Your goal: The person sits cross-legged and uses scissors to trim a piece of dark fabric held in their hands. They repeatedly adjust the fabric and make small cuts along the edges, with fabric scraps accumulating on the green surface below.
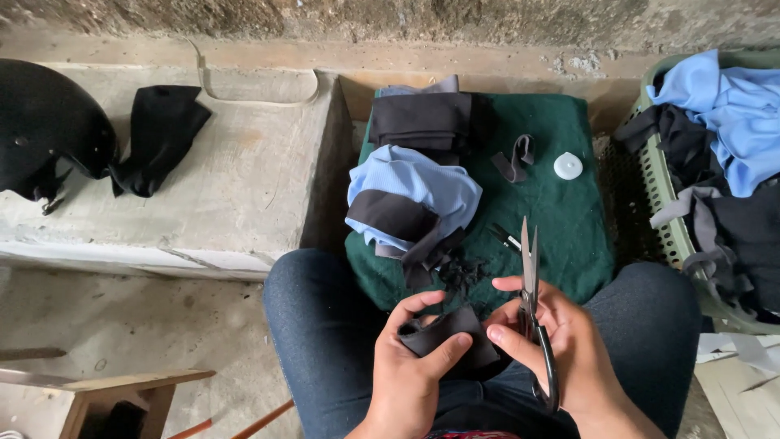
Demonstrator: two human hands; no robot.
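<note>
My left hand (410, 370) pinches a small piece of black fabric (451, 333) over my lap. My right hand (561, 345) grips a pair of metal scissors (532, 280) by the handles, blades closed and pointing away from me; its fingertips also touch the fabric's right edge. Just beyond my hands, black fabric scraps (463, 272) lie on a green cloth (561, 219) covering a low stand.
On the green cloth sit a light blue and black garment bundle (410, 199), folded black fabric (426, 118), a grey strip (516, 158) and a white round cap (568, 166). A green basket (662, 195) of clothes stands right. A concrete ledge (244, 171) with a black helmet (45, 130) lies left.
</note>
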